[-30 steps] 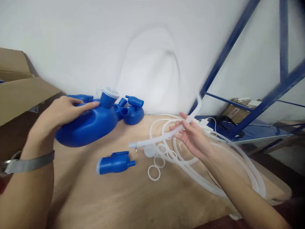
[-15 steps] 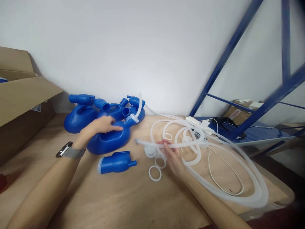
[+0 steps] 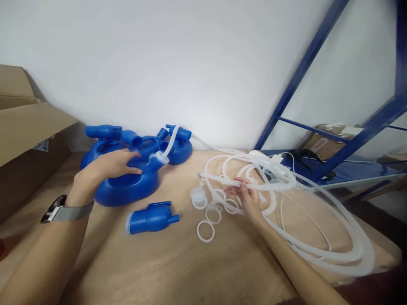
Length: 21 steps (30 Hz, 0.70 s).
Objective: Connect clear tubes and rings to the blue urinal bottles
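My left hand (image 3: 106, 168) lies flat, fingers spread, on a large blue plastic bottle (image 3: 127, 186) resting on the wooden table (image 3: 165, 267). A white tube (image 3: 168, 146) rises from that bottle's neck. My right hand (image 3: 246, 199) pinches a length of translucent white hose (image 3: 254, 185) that belongs to a big loose coil (image 3: 333, 250) spread over the table's right side. A small blue bottle piece (image 3: 151, 219) lies on its side between my hands, with several white rings (image 3: 206, 231) and a clear cap (image 3: 198, 197) beside it.
More blue bottles (image 3: 178, 146) stand against the white wall. An open cardboard box (image 3: 25, 127) sits at the left. A blue metal rack (image 3: 318, 84) stands at the right, with cables and a white adapter (image 3: 273, 163) on its low shelf.
My left hand set the large blue bottle down near the other bottles and now rests on it. My right hand lowered the hose to the table, then took hold of another stretch farther right.
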Motion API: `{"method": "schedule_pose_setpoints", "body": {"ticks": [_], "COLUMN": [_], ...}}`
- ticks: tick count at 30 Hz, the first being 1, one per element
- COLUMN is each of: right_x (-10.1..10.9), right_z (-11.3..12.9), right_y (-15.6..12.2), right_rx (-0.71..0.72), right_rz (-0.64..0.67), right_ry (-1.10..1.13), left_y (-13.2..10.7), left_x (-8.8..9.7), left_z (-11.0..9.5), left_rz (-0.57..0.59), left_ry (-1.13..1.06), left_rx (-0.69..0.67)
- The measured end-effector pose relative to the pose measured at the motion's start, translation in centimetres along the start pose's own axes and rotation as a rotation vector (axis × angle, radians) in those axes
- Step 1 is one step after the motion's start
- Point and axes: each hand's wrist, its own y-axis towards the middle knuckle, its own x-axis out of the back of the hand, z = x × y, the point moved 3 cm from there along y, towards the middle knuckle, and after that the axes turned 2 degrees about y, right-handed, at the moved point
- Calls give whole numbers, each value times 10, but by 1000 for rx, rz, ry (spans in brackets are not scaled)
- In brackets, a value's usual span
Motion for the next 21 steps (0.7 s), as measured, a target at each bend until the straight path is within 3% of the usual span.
{"method": "schedule_pose_setpoints", "body": {"ticks": [3, 5, 8, 12, 15, 18, 21], "right_x": [5, 5, 1, -10, -20, -26, -26], "right_z": [2, 6, 12, 23, 34, 41, 42], "right_y": [4, 5, 4, 4, 8, 16, 22], "right_rx": [4, 1, -13, -17, -33, -74, -96], "right_rz": [-29, -36, -39, -38, 35, 137, 150], "right_ry": [74, 117, 233, 381, 355, 302, 317], "left_y": [-17, -29, -44, -47, -41, -37, -37], "left_x": [1, -9, -34, -58, -54, -30, 0], "left_z": [-36, -68, -114, -150, -144, -121, -98], "left_rz": [20, 171, 438, 578, 512, 286, 22], "left_ry": [83, 29, 9, 110, 70, -138, -304], "left_rx": [-141, -277, -362, -377, -433, -544, -596]}}
